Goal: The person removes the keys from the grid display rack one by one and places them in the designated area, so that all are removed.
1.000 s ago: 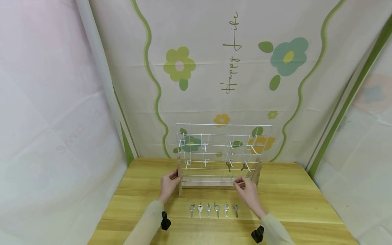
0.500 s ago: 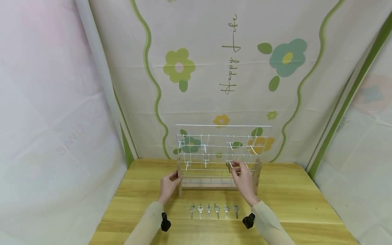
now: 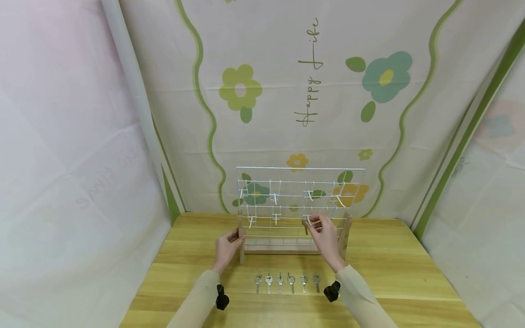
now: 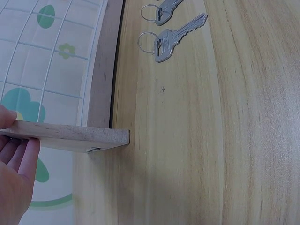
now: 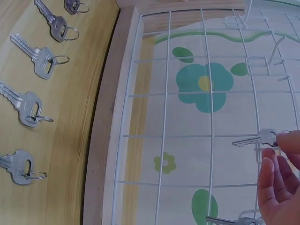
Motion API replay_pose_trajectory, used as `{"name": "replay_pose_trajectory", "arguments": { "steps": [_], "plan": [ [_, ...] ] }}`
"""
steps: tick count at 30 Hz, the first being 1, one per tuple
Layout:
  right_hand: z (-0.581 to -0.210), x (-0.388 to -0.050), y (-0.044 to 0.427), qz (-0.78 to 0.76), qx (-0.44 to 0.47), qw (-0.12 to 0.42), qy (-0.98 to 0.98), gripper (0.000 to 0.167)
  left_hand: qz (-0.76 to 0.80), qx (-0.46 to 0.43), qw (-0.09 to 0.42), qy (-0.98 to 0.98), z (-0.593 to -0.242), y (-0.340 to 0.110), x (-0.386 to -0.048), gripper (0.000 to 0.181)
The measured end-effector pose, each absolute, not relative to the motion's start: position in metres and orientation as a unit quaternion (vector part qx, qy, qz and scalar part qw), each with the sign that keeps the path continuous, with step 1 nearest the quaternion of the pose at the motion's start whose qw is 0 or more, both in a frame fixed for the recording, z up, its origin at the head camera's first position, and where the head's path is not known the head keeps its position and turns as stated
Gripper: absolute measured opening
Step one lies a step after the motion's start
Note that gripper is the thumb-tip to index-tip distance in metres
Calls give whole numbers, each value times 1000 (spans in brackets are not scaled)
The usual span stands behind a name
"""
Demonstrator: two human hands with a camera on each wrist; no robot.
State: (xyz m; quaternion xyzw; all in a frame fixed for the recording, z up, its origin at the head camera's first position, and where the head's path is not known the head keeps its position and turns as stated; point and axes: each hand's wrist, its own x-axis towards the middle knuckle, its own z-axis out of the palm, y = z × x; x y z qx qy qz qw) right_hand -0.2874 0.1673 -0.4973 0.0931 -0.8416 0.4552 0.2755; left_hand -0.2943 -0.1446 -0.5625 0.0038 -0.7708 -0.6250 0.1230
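Observation:
A white wire grid rack (image 3: 287, 168) stands on wooden supports on the table. My left hand (image 3: 227, 248) holds the rack's left wooden upright (image 4: 70, 133), thumb on one side and fingers on the other. At the lower row of hooks, my right hand (image 3: 326, 234) pinches a key (image 5: 255, 139) near its head and ring; the blade sticks out from the fingertips. The fingers hide the ring and most of the hook there. Another key (image 5: 229, 220) hangs on the grid nearby, at the bottom edge of the right wrist view; in the head view the right hand covers it.
Several silver keys with rings (image 3: 280, 280) lie in a row on the wooden table (image 3: 197, 264) in front of the rack. White hooks (image 3: 275, 197) project from the grid in two rows. Behind the rack hangs a flowered cloth (image 3: 279, 127).
My right hand has risen from the rack's lower part to the key at the lower hooks and now pinches it; that key has shifted slightly. The left hand has stayed on the upright.

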Motion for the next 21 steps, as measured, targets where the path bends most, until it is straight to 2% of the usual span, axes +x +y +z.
{"name": "replay_pose_trajectory", "arguments": {
  "steps": [6, 11, 21],
  "plan": [
    [-495, -286, 168, 454, 87, 271, -844, 10, -628, 1, 123, -768, -563, -145, -294, 39],
    [-494, -281, 171, 449, 84, 268, -848, 15, -626, 6, 120, -770, -563, -144, -295, 38],
    [-491, -272, 173, 432, 109, 299, -844, 8, -620, 8, 112, -777, -563, -143, -296, 36]
  ]
}}
